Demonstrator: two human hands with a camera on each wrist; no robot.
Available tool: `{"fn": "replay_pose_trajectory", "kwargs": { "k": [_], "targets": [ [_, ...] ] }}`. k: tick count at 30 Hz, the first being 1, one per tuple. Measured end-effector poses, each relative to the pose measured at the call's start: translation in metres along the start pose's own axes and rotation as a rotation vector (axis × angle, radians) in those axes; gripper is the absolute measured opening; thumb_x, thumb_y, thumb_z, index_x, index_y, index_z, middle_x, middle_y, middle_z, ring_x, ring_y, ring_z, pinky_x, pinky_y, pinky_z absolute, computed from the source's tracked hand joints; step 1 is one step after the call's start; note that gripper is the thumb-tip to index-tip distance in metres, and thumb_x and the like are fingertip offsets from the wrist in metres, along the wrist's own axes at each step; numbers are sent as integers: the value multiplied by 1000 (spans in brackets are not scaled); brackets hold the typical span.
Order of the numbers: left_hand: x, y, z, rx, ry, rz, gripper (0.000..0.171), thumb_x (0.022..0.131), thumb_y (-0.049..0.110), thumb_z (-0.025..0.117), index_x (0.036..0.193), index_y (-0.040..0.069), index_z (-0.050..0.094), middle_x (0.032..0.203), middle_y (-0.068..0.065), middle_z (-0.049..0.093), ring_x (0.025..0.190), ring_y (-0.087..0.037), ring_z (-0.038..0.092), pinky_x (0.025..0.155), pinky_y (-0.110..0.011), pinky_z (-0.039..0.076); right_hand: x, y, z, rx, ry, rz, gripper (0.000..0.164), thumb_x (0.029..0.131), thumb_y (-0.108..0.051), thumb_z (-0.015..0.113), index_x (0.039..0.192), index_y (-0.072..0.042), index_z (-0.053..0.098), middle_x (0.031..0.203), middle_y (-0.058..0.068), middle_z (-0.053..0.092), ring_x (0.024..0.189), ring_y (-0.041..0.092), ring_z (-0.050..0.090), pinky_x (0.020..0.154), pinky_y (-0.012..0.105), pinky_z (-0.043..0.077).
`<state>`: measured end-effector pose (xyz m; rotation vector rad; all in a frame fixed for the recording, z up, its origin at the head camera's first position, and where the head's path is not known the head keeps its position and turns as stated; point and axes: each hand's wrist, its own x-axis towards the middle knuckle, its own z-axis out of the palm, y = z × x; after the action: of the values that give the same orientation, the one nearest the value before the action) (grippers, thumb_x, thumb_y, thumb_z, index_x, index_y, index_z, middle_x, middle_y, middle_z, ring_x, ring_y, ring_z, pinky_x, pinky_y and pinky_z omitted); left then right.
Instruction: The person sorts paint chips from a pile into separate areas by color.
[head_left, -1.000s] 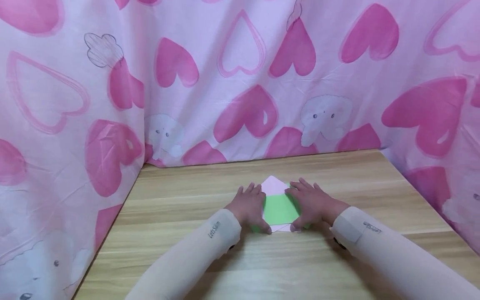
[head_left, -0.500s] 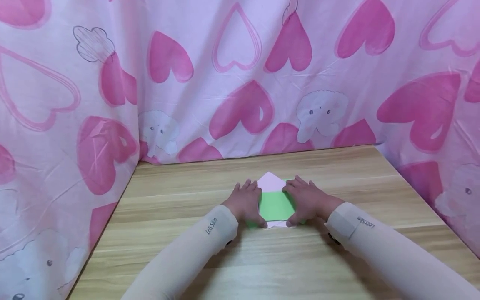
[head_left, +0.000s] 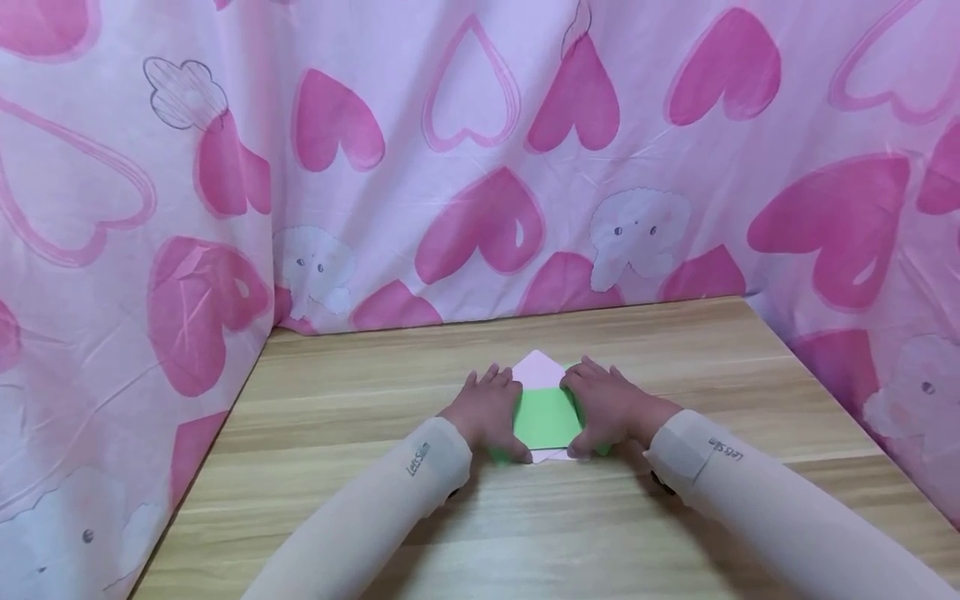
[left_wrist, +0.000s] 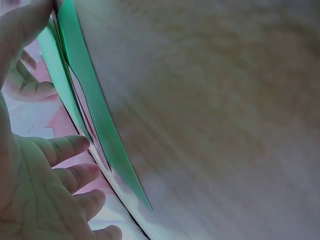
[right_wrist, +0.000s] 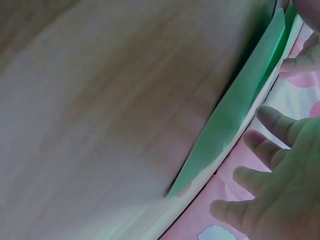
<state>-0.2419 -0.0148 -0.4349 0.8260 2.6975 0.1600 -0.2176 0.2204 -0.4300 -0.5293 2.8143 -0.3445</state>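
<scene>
A folded sheet of paper (head_left: 545, 421), green on one side and pink on the other, lies on the table in the head view. Its pink point (head_left: 536, 367) faces away from me, and a pink strip shows at the near edge. Green flaps stand tilted off the table in both wrist views. My left hand (head_left: 486, 412) presses the left side, thumb near the front edge and fingers spread. On the opposite side, my right hand (head_left: 609, 408) rests likewise, its thumb at the near right corner. The hands cover parts of the paper's sides.
A wood-grain table (head_left: 360, 417) carries the paper. Pink cloth with hearts (head_left: 480, 221) hangs behind the table and along its left and right sides. Beige sleeves (head_left: 367, 517) cover both forearms.
The head view has shifted slightly. Both hands keep their places at the sides of the paper, and its folds look the same.
</scene>
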Motion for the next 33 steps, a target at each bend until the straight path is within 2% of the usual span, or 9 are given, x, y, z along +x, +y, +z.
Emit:
{"fn": "replay_pose_trajectory", "kwargs": {
  "k": [6,12,16,19,21,23,28,33],
  "targets": [
    [-3,-5,-2,-6,17,26,112,72,68,85,159,12,43,173,-8,32,164,-31,17,132,-56,15,3,-2,-3,-23,30,-10,96,65,-54,94,139,-7,56,144,9,56,151,41,36,115,82,27],
    [-8,-12,-14,-30,34,-7,113,70,65,87,161,14,41,174,-8,30,164,-30,14,133,-55,11,6,-8,-7,-33,83,-51,95,66,-53,92,141,-7,55,146,8,55,150,40,37,114,81,29],
    [-16,-20,-21,-61,46,-10,114,69,63,90,160,14,43,173,-10,30,164,-32,13,132,-56,10,10,-17,-10,-26,108,-76,93,64,-53,92,138,-8,56,142,6,56,140,32,44,114,73,37],
    [-24,-30,-25,-79,60,-10,112,68,62,91,157,14,45,172,-11,32,164,-33,15,132,-58,10,15,-28,-12,-24,123,-110,93,63,-53,92,136,-8,57,136,3,57,127,23,47,108,62,45],
    [-30,-39,-27,-83,70,-10,110,68,61,92,156,13,45,172,-12,33,164,-34,16,132,-59,11,20,-36,-12,-23,130,-131,92,62,-53,91,135,-9,58,133,2,57,123,19,47,105,58,46],
    [-38,-47,-29,-81,80,-13,109,68,59,92,156,13,46,171,-13,34,163,-36,18,131,-61,12,25,-45,-12,-22,139,-152,91,61,-53,91,135,-9,58,133,2,57,123,19,47,105,60,46],
    [-57,-70,-32,-73,96,-31,110,67,58,93,155,12,46,170,-16,35,162,-39,20,130,-64,13,38,-69,-8,-11,137,-160,95,63,-55,93,137,-9,57,139,2,56,135,22,45,115,68,39],
    [-75,-88,-32,-100,95,-79,109,65,53,96,154,12,48,169,-17,36,161,-41,21,130,-65,13,50,-93,-1,-40,128,-163,97,61,-61,92,137,-12,57,140,-2,55,134,18,44,117,63,39]
  ]
}}
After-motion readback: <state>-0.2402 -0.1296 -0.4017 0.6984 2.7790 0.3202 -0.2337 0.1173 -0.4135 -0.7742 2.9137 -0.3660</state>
